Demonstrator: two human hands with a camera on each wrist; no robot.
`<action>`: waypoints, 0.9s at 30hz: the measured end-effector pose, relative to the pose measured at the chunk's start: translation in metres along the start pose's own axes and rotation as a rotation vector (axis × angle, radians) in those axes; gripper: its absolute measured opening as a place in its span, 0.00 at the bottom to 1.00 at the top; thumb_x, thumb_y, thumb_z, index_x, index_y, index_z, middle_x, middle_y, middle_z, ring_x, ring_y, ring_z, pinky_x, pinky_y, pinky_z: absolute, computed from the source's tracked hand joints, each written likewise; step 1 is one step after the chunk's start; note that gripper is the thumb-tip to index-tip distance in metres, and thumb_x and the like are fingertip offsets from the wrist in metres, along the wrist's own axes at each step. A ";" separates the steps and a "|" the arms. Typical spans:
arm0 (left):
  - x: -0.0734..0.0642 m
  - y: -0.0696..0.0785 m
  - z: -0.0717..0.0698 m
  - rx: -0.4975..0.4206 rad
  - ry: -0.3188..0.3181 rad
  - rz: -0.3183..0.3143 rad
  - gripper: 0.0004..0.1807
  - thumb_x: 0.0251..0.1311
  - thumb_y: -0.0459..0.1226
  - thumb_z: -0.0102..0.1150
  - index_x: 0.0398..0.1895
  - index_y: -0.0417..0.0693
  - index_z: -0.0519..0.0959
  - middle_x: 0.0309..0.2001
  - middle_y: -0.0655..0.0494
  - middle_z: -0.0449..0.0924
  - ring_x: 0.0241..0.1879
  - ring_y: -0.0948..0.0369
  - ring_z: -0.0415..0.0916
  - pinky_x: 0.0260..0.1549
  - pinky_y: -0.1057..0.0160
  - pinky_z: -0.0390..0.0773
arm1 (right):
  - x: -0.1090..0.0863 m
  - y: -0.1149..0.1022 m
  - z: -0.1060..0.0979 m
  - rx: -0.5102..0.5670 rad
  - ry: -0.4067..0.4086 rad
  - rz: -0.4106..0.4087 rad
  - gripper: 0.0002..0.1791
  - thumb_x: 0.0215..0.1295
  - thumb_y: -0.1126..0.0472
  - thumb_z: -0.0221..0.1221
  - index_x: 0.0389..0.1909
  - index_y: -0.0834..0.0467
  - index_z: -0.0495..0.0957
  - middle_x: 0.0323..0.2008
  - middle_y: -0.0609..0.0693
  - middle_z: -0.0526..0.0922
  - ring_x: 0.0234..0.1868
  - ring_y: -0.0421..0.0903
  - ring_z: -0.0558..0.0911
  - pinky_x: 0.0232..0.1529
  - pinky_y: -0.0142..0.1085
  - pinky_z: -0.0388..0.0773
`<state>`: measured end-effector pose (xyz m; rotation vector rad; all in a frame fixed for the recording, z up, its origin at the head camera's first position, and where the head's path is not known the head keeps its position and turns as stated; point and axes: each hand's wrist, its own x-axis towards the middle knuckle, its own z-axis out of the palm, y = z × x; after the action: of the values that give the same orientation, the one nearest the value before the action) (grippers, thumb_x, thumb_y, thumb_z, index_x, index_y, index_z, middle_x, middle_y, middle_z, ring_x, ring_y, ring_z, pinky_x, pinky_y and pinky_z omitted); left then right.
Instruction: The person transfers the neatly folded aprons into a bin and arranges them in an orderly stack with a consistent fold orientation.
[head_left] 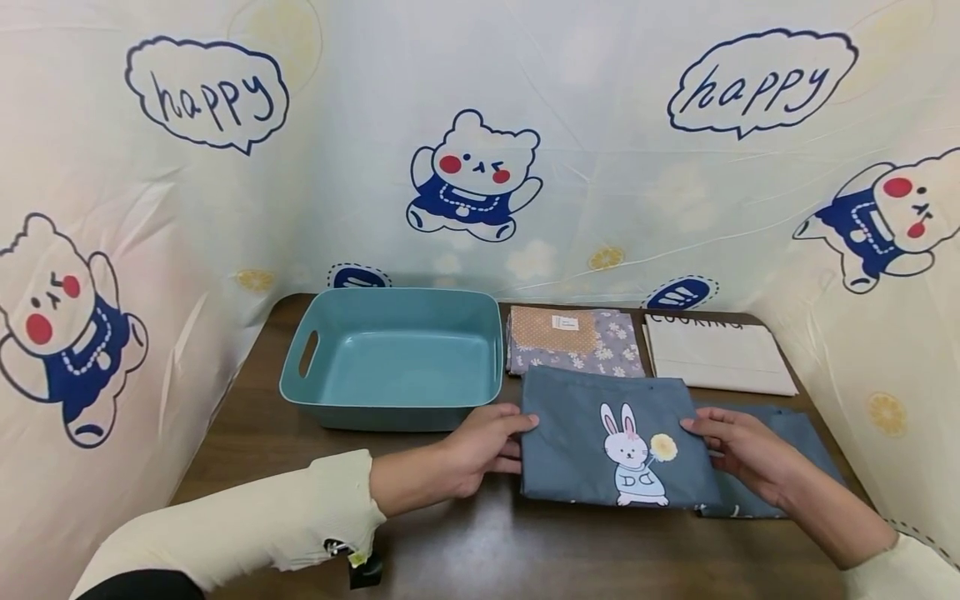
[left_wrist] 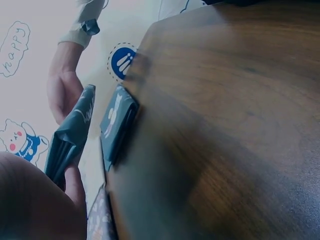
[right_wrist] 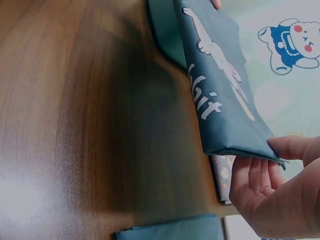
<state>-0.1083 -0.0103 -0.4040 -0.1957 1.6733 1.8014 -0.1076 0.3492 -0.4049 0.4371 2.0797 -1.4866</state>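
Head view: your brown table (head_left: 480, 542) bears a teal tub (head_left: 397, 417); to its right, you hold a folded rabbit-print cloth (head_left: 562, 442) raised above the table, your left hand (head_left: 483, 450) and right hand (head_left: 742, 450), both nearly closed, pinching opposite edges.

tub (head_left: 405, 417): on table (head_left: 480, 550), left | front cloth (head_left: 573, 446): right of tub | middle cloth (head_left: 573, 342): behind it | corner cloth (head_left: 716, 354): back right
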 end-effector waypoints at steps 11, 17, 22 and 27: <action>-0.011 0.011 -0.008 0.005 -0.034 0.023 0.17 0.75 0.39 0.53 0.56 0.36 0.77 0.44 0.46 0.84 0.38 0.59 0.83 0.47 0.54 0.86 | -0.007 -0.007 0.000 0.022 -0.047 -0.025 0.14 0.77 0.51 0.56 0.50 0.58 0.73 0.39 0.43 0.82 0.41 0.42 0.81 0.47 0.38 0.82; -0.014 0.014 -0.013 0.018 -0.037 0.023 0.17 0.75 0.40 0.53 0.56 0.36 0.77 0.44 0.48 0.84 0.38 0.60 0.83 0.48 0.54 0.86 | -0.007 -0.010 0.000 0.032 -0.070 -0.043 0.14 0.78 0.51 0.56 0.52 0.58 0.74 0.39 0.42 0.84 0.39 0.41 0.83 0.46 0.37 0.82; -0.015 0.015 -0.016 0.021 -0.039 0.040 0.16 0.76 0.40 0.52 0.55 0.36 0.78 0.42 0.49 0.84 0.38 0.61 0.83 0.47 0.55 0.86 | -0.007 -0.013 0.002 0.012 -0.059 -0.062 0.15 0.78 0.51 0.56 0.52 0.58 0.74 0.39 0.42 0.83 0.40 0.41 0.82 0.47 0.36 0.82; -0.017 0.017 -0.020 0.020 -0.040 0.050 0.17 0.76 0.41 0.52 0.55 0.36 0.78 0.42 0.50 0.84 0.38 0.61 0.83 0.47 0.55 0.86 | -0.008 -0.016 0.004 0.013 -0.067 -0.077 0.13 0.78 0.51 0.55 0.49 0.57 0.75 0.38 0.41 0.83 0.40 0.40 0.81 0.47 0.36 0.81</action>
<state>-0.1107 -0.0340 -0.3846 -0.1094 1.6816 1.8123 -0.1094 0.3401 -0.3891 0.3117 2.0563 -1.5383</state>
